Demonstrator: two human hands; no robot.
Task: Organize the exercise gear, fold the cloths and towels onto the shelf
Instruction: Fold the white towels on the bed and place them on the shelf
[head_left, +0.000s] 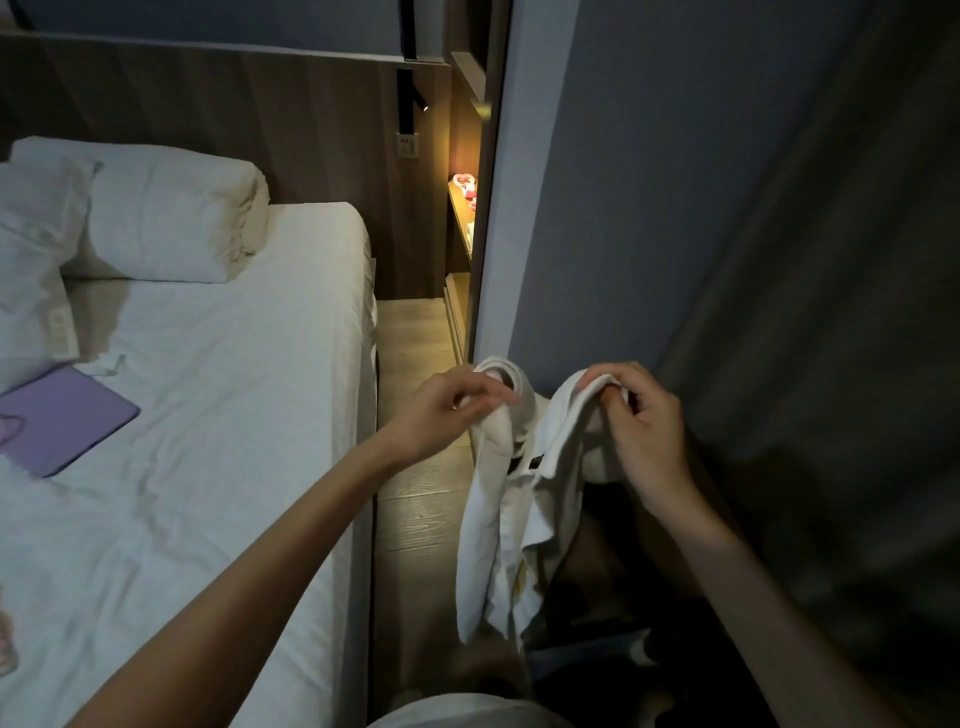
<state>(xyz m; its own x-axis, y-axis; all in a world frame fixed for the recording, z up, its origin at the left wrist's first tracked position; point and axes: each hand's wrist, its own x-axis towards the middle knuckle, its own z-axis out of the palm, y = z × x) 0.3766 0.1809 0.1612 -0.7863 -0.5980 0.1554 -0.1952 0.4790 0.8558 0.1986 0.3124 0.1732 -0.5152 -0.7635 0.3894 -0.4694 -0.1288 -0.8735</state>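
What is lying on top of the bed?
On the bed lie white pillows, a purple flat case and a small crumpled scrap. What lies beneath them is covered.

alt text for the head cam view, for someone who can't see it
Two bare hands, left hand and right hand, hold a white cloth by its top edge so it hangs over the wooden floor. A white bed with pillows and a purple tablet lies to the left.

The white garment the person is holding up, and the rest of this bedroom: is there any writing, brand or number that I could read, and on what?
None can be read.
Dark tag at the neck of the white garment: too small and blurred.
Yellow mark lower on it: unreadable.
Purple tablet case on the bed: a pale drawing, no words.
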